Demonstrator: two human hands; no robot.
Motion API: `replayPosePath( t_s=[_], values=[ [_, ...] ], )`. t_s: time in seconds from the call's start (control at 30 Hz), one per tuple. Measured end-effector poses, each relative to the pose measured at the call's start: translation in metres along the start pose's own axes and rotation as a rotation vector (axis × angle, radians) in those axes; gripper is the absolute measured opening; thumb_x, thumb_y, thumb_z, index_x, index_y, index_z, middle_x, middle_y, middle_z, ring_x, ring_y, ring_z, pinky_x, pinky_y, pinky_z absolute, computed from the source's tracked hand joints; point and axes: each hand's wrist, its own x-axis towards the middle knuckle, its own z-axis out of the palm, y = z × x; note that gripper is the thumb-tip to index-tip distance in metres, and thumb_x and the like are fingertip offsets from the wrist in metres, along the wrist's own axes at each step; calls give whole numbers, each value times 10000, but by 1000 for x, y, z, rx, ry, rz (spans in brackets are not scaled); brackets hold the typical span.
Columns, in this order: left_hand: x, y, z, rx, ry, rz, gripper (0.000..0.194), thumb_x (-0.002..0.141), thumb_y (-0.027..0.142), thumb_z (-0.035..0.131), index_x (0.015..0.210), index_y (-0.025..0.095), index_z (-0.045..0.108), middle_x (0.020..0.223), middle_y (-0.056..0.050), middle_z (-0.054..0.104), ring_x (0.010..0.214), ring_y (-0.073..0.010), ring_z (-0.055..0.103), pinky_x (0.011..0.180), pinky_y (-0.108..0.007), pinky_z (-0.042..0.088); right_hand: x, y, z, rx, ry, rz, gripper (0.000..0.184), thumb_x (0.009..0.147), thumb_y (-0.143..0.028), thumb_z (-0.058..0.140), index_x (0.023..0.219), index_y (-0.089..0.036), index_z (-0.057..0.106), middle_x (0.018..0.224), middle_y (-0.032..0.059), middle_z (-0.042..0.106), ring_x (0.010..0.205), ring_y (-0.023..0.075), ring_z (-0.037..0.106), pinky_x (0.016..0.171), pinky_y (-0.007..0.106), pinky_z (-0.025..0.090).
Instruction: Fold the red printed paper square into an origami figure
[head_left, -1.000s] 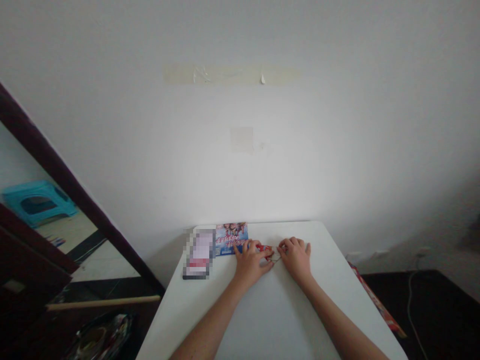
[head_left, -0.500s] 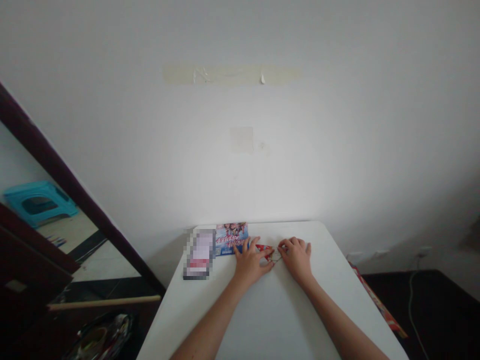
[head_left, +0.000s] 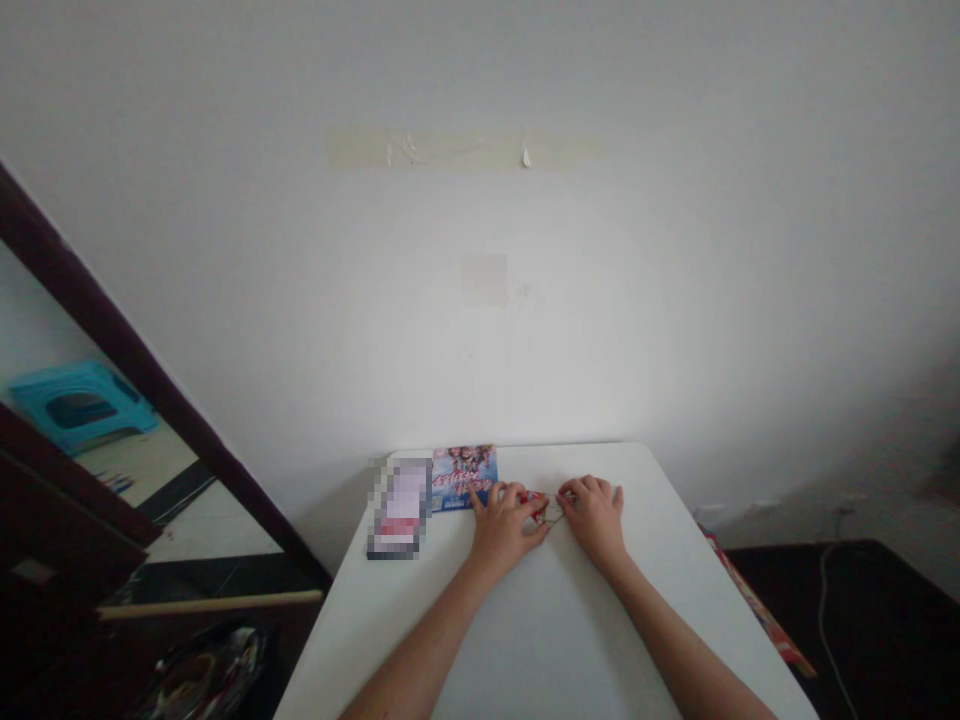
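Observation:
My left hand [head_left: 506,525] rests on the table, thumb and index finger closed on a small red printed piece [head_left: 534,497] that looks like folded paper. Its other fingers reach over the edge of a blue printed leaflet [head_left: 459,475]. A pale, thin part [head_left: 553,509] with dark edges spans the gap between my hands. My right hand [head_left: 594,517] pinches the far side of this pale part with its fingertips. Fingers cover much of the piece, so its full shape is hidden.
A phone-like object [head_left: 401,508], blurred out, lies left of the leaflet on the white table [head_left: 540,640]. The wall [head_left: 570,370] stands behind the table. A dark-framed mirror [head_left: 157,350] leans on the left. Below right, a cable [head_left: 823,600] runs near the floor.
The left fingers have drawn in slightly over the red piece, and less of it shows. The right hand stays almost in place. The leaflet lies where it was.

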Motion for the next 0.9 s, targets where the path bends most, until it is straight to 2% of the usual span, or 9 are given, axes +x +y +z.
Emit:
replayPosePath(
  t_s=[0.33,0.4,0.5,0.57,0.63,0.73,0.9],
  values=[
    [1,-5,3,-11,6,19,433,816,576,640,1239,495,598,1225,-3,592,1218,-317,413,1087,-746,87,1,5,2,52,15,-5,203,915,-387,530,988,-290,692,1021,36,650,1126,257,499,1107,604,167],
    [1,-6,5,-15,15,3,518,796,579,657,1288,446,567,1234,-19,598,1218,-324,419,1091,-747,89,4,13,1,73,-3,-49,211,915,-390,529,1010,-307,698,1024,30,662,1107,242,522,1105,556,208],
    [2,-7,7,-16,14,-21,585,772,591,672,1298,362,560,1260,-42,596,1240,-336,413,1095,-747,98,9,30,-5,147,-70,-202,191,903,-374,553,1004,-306,700,1025,16,684,1063,209,560,1053,438,320],
    [2,-7,7,-9,-2,-18,538,771,588,674,1249,355,591,1259,-36,596,1256,-338,402,1093,-746,110,13,41,-9,178,-119,-285,167,880,-368,582,950,-283,708,1001,20,698,1042,202,580,988,372,377],
    [2,-7,5,-5,-19,-15,482,779,585,669,1215,388,612,1254,-21,595,1273,-337,387,1093,-741,110,15,50,-12,200,-144,-328,154,864,-364,597,929,-283,710,996,14,705,1061,201,585,983,354,383],
    [0,-6,2,-26,-29,-13,434,805,606,633,1204,435,623,1257,-16,590,1295,-342,361,1094,-740,89,17,54,-15,217,-162,-330,153,861,-361,592,913,-283,712,997,12,709,1096,207,583,1009,366,369],
    [1,-10,0,-68,-19,1,358,859,621,559,1159,449,651,1223,-2,607,1282,-335,370,1073,-769,83,18,54,-18,280,-193,-331,141,844,-339,604,881,-270,721,1023,28,721,1121,220,582,1030,388,367]
  ],
)
